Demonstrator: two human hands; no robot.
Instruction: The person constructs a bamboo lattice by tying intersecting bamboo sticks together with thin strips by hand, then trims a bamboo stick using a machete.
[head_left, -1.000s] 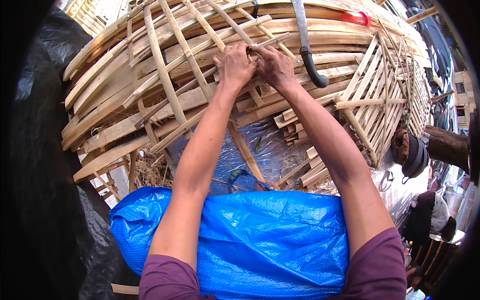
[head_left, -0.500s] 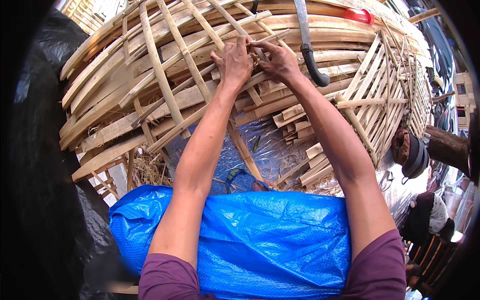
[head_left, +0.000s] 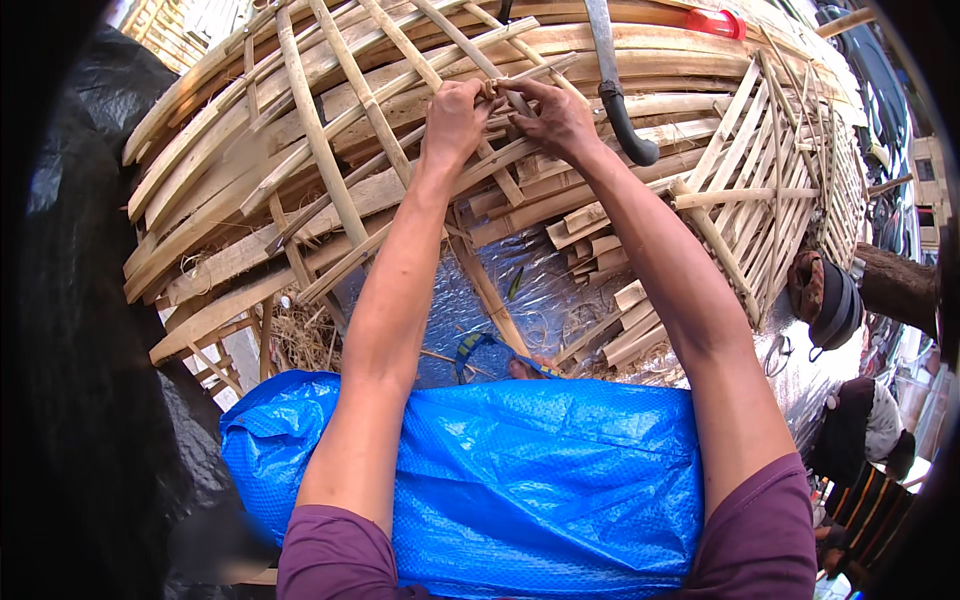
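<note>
A person's left hand point(head_left: 455, 122) and right hand point(head_left: 553, 115) meet at the upper middle of a large woven bamboo frame point(head_left: 330, 190), fingers curled and pinching a thin bamboo strip point(head_left: 500, 92) between them. A blue tarp point(head_left: 540, 480) covers the lap below.

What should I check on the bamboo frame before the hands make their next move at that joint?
1. Both hands at one joint: ok, left hand and right hand meet on the bamboo frame.
2. Binding tight: cannot tell, fingers cover it.
3. Curved-handled tool clear of the right hand: ok, apart beside it.
4. Blue tarp covering the lap: ok.
5. Loose slats under the joint secured: cannot tell.
</note>
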